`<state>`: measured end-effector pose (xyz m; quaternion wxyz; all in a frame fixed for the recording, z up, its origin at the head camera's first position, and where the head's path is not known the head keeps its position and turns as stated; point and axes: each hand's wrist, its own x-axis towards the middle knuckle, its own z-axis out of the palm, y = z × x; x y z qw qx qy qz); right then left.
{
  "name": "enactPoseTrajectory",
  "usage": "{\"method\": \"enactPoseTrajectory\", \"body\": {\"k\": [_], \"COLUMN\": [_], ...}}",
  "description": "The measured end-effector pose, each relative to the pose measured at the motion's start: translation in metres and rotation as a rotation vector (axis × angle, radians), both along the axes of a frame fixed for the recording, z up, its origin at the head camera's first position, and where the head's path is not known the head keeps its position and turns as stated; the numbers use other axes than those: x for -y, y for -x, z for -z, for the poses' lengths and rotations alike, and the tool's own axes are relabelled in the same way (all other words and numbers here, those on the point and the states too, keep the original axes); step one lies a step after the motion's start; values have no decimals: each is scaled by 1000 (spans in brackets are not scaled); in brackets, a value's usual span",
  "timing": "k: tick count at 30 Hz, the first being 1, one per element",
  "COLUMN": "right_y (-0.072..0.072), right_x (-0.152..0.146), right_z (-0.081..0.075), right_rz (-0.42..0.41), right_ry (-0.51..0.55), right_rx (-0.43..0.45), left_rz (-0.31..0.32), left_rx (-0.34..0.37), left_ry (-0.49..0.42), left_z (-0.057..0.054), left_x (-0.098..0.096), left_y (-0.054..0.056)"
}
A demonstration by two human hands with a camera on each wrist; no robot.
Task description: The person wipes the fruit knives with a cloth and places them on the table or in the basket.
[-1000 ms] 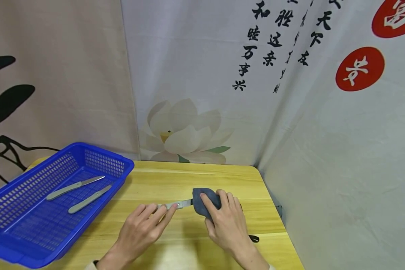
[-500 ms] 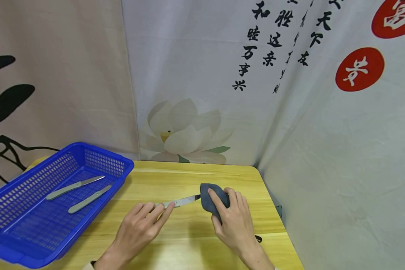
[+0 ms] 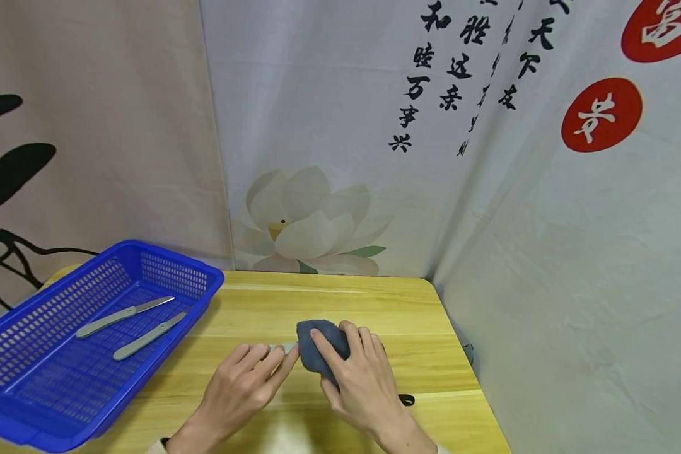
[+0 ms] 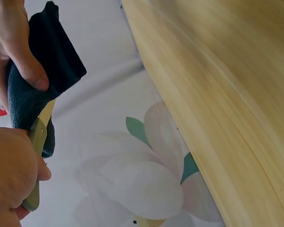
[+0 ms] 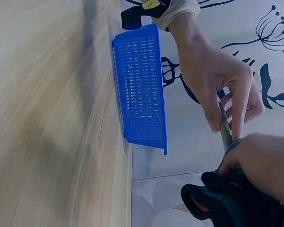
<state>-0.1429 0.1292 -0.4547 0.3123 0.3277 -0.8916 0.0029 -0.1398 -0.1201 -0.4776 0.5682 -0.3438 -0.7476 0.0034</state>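
My left hand point(image 3: 243, 386) grips the pale grey-green handle of a paring knife point(image 4: 36, 137), index finger stretched along it toward the blade. Over the blade lies a folded dark blue-grey cloth point(image 3: 308, 359), which my right hand point(image 3: 364, 386) pinches, its index finger lying on top and thumb below. The cloth reaches right up to the left index fingertip, and most of the blade is hidden inside it. In the left wrist view a short strip of blade shows between handle and cloth. Both hands are held above the wooden table point(image 3: 340, 296).
A blue plastic basket point(image 3: 62, 394) stands on the left of the table. Inside it lie two similar knives, the farther knife point(image 3: 110, 320) and the nearer knife point(image 3: 147, 337). A black loop point(image 3: 407, 400) shows beside the right wrist. Printed curtains hang behind the table.
The right hand and cloth first slid right toward the knife's tip, baring much of the blade, then came back left up to the handle. The left hand stayed nearly still.
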Motion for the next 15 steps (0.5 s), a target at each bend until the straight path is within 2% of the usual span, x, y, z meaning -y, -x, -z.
{"method": "enactPoseTrajectory", "body": {"k": [9,15], "right_y": [8,14], "right_x": [-9,-24], "right_z": [0,1], "right_rz": [5,44], "right_ry": [17,31], "right_rx": [-45,-47], "left_rz": [-2,-14], "left_rx": [8,4], "left_ry": [-18,-19], "left_z": [3,3], "left_x": [1,4], "left_y": [-1,0]}}
